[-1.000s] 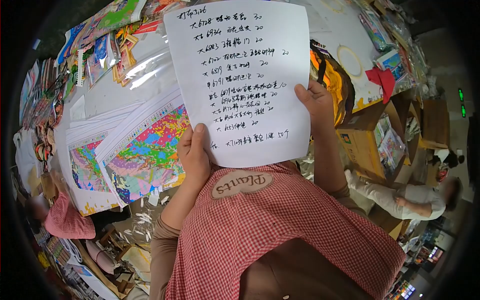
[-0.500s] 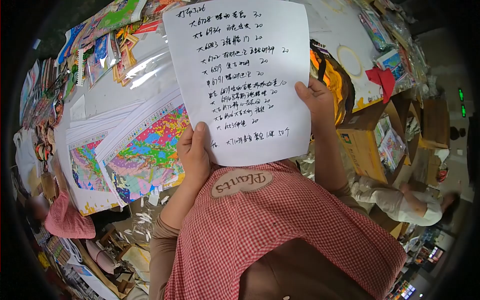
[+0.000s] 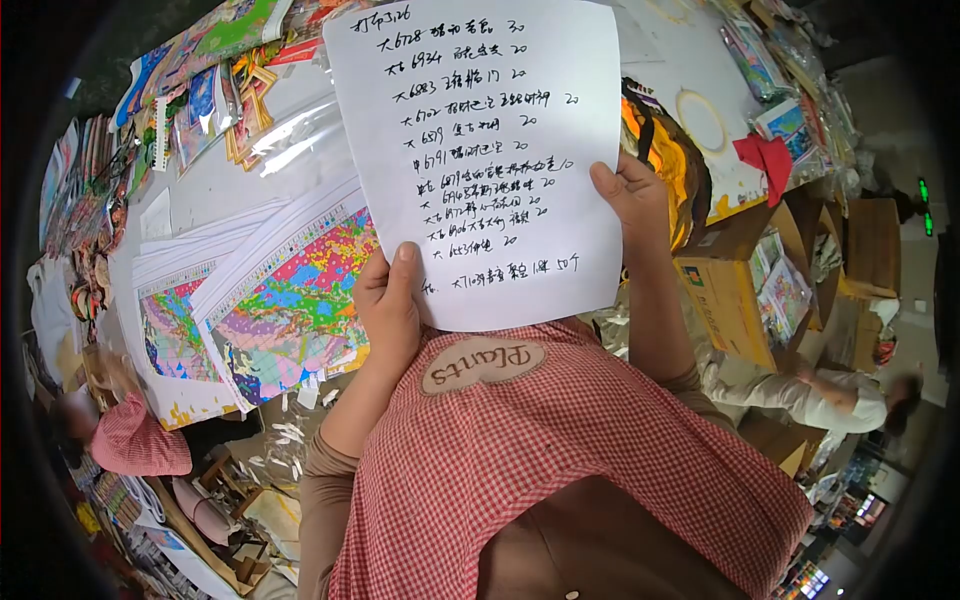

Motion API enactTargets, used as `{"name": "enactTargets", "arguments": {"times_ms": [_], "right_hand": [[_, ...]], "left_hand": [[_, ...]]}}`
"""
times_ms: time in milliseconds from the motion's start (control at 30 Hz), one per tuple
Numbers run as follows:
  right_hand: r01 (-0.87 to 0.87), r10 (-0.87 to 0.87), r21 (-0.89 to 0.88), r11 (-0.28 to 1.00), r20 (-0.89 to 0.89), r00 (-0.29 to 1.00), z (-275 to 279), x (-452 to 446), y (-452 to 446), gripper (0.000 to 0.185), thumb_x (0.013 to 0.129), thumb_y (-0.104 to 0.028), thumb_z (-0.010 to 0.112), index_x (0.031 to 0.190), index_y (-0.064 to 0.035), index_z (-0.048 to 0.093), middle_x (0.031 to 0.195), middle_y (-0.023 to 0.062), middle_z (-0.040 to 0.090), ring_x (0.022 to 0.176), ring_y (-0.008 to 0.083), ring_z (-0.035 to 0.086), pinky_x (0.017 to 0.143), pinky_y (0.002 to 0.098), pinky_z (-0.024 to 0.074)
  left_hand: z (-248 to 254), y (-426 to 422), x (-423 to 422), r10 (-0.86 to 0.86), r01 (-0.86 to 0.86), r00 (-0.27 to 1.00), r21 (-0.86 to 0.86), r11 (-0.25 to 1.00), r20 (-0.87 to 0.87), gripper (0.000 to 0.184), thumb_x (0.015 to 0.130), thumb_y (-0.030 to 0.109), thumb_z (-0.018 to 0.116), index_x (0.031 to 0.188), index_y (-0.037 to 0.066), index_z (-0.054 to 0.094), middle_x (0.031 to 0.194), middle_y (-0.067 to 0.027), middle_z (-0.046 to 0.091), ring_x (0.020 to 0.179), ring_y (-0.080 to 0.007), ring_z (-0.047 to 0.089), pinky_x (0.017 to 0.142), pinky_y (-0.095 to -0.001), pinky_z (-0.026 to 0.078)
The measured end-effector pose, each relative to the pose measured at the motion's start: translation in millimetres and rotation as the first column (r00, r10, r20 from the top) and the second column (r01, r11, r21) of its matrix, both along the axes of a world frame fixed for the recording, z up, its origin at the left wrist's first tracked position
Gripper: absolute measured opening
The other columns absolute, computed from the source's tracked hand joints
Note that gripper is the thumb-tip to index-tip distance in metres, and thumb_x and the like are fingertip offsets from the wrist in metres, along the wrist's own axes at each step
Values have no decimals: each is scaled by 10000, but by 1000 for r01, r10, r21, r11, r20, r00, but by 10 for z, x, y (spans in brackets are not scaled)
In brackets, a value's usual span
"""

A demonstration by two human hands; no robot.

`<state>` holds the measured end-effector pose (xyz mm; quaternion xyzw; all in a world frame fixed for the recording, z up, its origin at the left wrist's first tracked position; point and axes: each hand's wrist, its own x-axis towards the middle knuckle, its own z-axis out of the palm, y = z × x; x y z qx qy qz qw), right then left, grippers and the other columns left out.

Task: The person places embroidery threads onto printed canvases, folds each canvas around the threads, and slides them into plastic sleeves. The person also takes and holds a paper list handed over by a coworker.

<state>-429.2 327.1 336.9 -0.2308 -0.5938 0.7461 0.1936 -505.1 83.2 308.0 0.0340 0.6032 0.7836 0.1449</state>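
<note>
Cardboard box holds colourful packets; both hands hold a sheet

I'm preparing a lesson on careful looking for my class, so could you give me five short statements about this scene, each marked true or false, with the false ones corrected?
1. The left hand and the right hand hold the same sheet of paper. True.
2. The sheet of paper is blank on the side facing the camera. False: it bears dark handwritten lines, many ending in numbers.
3. The apron is plain blue. False: it is red-and-white checked.
4. A red item shows to the right of the sheet of paper. True.
5. The colourful printed sheets lie on the floor. False: they lie on the table.
</note>
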Motion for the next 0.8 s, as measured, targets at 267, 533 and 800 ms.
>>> {"name": "enactTargets", "arguments": {"times_ms": [267, 533, 800], "right_hand": [[-9, 9, 10, 1000, 9, 1000, -20, -7, 4, 265, 871, -163, 593, 1032, 47, 589, 889, 81, 648, 723, 99, 605, 645, 215, 480], [31, -32, -30, 999, -20, 999, -22, -28, -16, 240, 846, -155, 640, 963, 50, 596, 827, 87, 656, 663, 91, 600, 604, 203, 479], [10, -10, -3, 1000, -19, 1000, -63, -10, 4, 246, 867, -154, 601, 1002, 51, 593, 861, 84, 653, 694, 93, 603, 623, 210, 481]], "left_hand": [[-52, -32, -16, -29, 28, 1000, -34, 999, -11, 270, 897, 210, 574, 1007, -32, 621, 875, -15, 621, 769, -48, 493, 692, -199, 404], [-90, -49, -30, -4, 3, 1000, -61, 998, -17, 291, 910, 234, 547, 981, -36, 625, 848, -5, 612, 754, -44, 475, 676, -190, 389], [-119, -54, -32, 17, -21, 999, -88, 996, -47, 291, 923, 244, 523, 878, -27, 620, 761, 25, 566, 696, -36, 421, 623, -192, 355]]}}
